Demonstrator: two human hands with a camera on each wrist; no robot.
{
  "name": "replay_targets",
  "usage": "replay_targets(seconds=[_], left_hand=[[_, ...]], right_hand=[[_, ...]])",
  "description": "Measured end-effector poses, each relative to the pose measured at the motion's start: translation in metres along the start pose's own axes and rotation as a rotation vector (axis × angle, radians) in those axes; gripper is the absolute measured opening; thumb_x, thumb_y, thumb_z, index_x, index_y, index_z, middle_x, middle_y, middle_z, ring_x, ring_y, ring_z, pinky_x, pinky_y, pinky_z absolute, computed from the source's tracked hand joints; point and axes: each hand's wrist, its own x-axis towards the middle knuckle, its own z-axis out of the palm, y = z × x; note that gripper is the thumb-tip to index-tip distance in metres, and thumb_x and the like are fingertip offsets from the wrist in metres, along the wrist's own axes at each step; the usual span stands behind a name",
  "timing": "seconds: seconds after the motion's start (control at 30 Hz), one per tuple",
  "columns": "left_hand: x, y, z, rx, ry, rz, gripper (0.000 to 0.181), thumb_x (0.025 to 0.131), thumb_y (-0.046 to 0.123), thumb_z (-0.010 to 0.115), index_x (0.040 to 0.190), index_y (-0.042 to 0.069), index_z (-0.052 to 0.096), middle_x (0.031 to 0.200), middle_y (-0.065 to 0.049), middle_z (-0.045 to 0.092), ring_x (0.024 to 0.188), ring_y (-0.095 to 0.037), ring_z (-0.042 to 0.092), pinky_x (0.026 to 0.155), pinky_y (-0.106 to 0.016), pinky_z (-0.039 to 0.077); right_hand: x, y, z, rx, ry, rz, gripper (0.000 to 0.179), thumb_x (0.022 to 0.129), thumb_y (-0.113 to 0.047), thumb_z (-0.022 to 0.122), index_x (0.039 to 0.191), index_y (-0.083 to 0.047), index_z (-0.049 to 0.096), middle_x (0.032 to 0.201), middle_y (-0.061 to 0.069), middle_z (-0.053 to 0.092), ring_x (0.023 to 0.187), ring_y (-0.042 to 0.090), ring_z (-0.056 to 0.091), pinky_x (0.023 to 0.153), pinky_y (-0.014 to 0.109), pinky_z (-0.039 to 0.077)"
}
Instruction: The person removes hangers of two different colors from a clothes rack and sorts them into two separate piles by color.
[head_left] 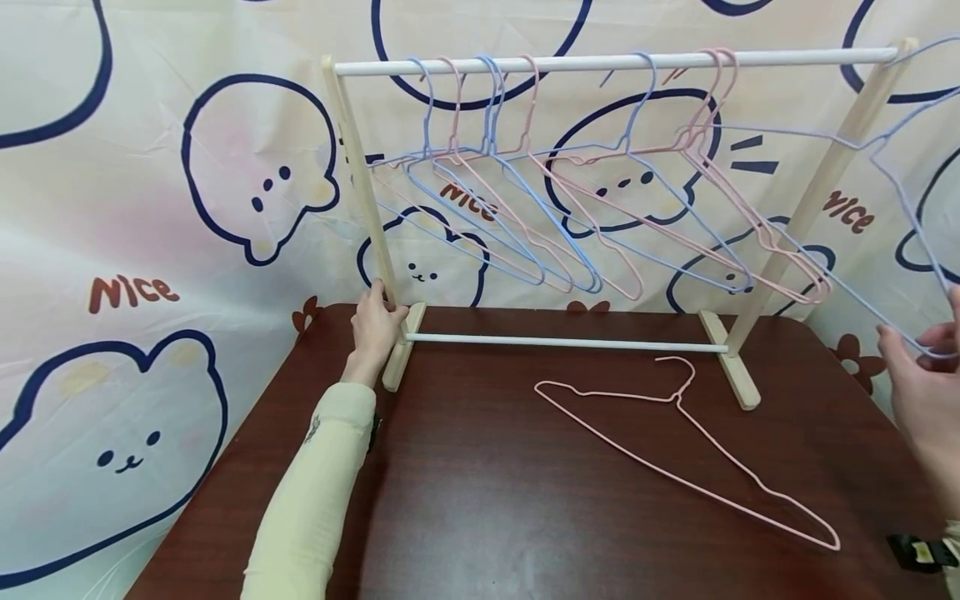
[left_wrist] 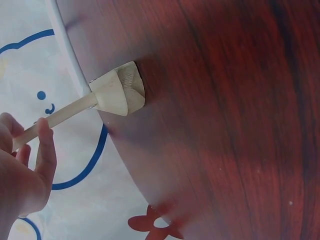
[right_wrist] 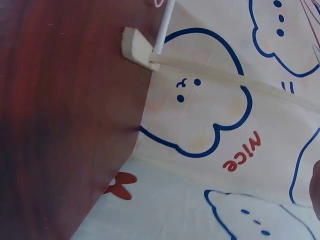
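Observation:
My left hand [head_left: 375, 327] grips the left wooden post [head_left: 367, 192] of a small clothes rack, low down near its foot; the left wrist view shows the fingers around the post. At the right edge of the head view, my right hand [head_left: 926, 383] pinches a blue hanger [head_left: 903, 196] by a lower corner. That hanger's hook runs partly out of frame, its tip overlapping the top of the right post. Several pink and blue hangers [head_left: 491, 150] hang from the white top rod [head_left: 600, 62]. A pink hanger [head_left: 637, 457] lies flat on the table.
The rack stands at the back of a dark brown table [head_left: 465, 500], on two wooden feet [head_left: 731, 367] joined by a white lower rod [head_left: 562, 342]. Behind it hangs a pale cloth [head_left: 262, 333] with cartoon bears. A black wrist strap [head_left: 918, 552] shows at lower right.

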Motion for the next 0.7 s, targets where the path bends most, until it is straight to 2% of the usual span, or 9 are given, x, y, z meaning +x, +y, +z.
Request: replay_targets(seconds=[0.1, 0.17, 0.2, 0.3, 0.43, 0.57, 0.63, 0.7], left_hand=[[0.001, 0.0, -0.001, -0.001, 0.002, 0.012, 0.028, 0.091, 0.017, 0.065, 0.114, 0.007, 0.052, 0.103, -0.02, 0.057, 0.093, -0.039, 0.061, 0.086, -0.057, 0.05], [0.001, 0.0, -0.001, -0.002, 0.002, 0.013, 0.029, 0.09, 0.016, 0.066, 0.114, 0.006, 0.052, 0.104, -0.02, 0.057, 0.094, -0.039, 0.061, 0.088, -0.058, 0.049], [0.001, 0.0, -0.001, -0.002, 0.002, 0.01, 0.029, 0.09, 0.016, 0.066, 0.114, 0.006, 0.052, 0.104, -0.021, 0.057, 0.094, -0.039, 0.061, 0.088, -0.058, 0.049], [0.001, 0.001, -0.001, 0.001, -0.001, 0.006, 0.03, 0.09, 0.016, 0.065, 0.116, 0.006, 0.052, 0.104, -0.021, 0.057, 0.095, -0.04, 0.061, 0.089, -0.058, 0.049], [0.001, 0.002, -0.002, 0.002, -0.014, -0.002, 0.031, 0.092, 0.018, 0.065, 0.118, 0.007, 0.051, 0.105, -0.02, 0.057, 0.096, -0.04, 0.06, 0.09, -0.057, 0.048], [0.001, 0.003, -0.003, 0.007, -0.026, -0.01, 0.032, 0.092, 0.018, 0.065, 0.119, 0.008, 0.051, 0.105, -0.02, 0.057, 0.096, -0.04, 0.06, 0.089, -0.057, 0.049], [0.001, 0.003, -0.003, 0.006, -0.023, -0.013, 0.032, 0.092, 0.018, 0.065, 0.118, 0.008, 0.051, 0.105, -0.02, 0.056, 0.095, -0.04, 0.06, 0.088, -0.057, 0.049], [0.0, 0.002, -0.002, 0.006, -0.02, -0.009, 0.032, 0.092, 0.017, 0.065, 0.119, 0.007, 0.051, 0.105, -0.021, 0.056, 0.095, -0.04, 0.06, 0.088, -0.058, 0.05]], right_hand=[[-0.009, 0.008, -0.006, 0.018, 0.012, 0.049, 0.034, 0.093, -0.021, 0.067, 0.105, -0.05, 0.053, 0.074, -0.03, 0.034, 0.058, -0.012, 0.028, 0.052, 0.004, 0.021], [-0.014, 0.011, -0.011, 0.02, 0.003, 0.076, 0.039, 0.093, -0.019, 0.067, 0.087, -0.048, 0.042, 0.065, -0.028, 0.032, 0.053, -0.01, 0.024, 0.047, 0.012, 0.017], [-0.017, 0.012, -0.013, 0.017, -0.01, 0.102, 0.042, 0.093, -0.02, 0.067, 0.082, -0.046, 0.036, 0.061, -0.027, 0.03, 0.05, -0.009, 0.023, 0.045, 0.014, 0.016], [-0.025, 0.013, -0.021, 0.019, -0.052, 0.16, 0.042, 0.093, -0.019, 0.066, 0.076, -0.042, 0.035, 0.055, -0.027, 0.028, 0.046, -0.008, 0.021, 0.042, 0.018, 0.014], [-0.035, 0.008, -0.032, -0.005, -0.108, 0.23, 0.036, 0.094, -0.02, 0.065, 0.072, -0.031, 0.038, 0.051, -0.023, 0.028, 0.044, -0.005, 0.021, 0.041, 0.023, 0.015], [-0.046, 0.004, -0.038, 0.013, -0.113, 0.256, 0.037, 0.091, -0.018, 0.067, 0.071, -0.033, 0.04, 0.053, -0.023, 0.03, 0.047, -0.005, 0.024, 0.043, 0.021, 0.017], [-0.05, 0.004, -0.039, 0.02, -0.112, 0.229, 0.028, 0.09, -0.017, 0.068, 0.085, -0.04, 0.053, 0.06, -0.027, 0.033, 0.05, -0.009, 0.026, 0.045, 0.015, 0.019], [-0.054, 0.003, -0.039, 0.036, -0.112, 0.193, 0.035, 0.089, -0.013, 0.069, 0.11, -0.041, 0.062, 0.068, -0.03, 0.036, 0.053, -0.012, 0.029, 0.047, 0.009, 0.021]])
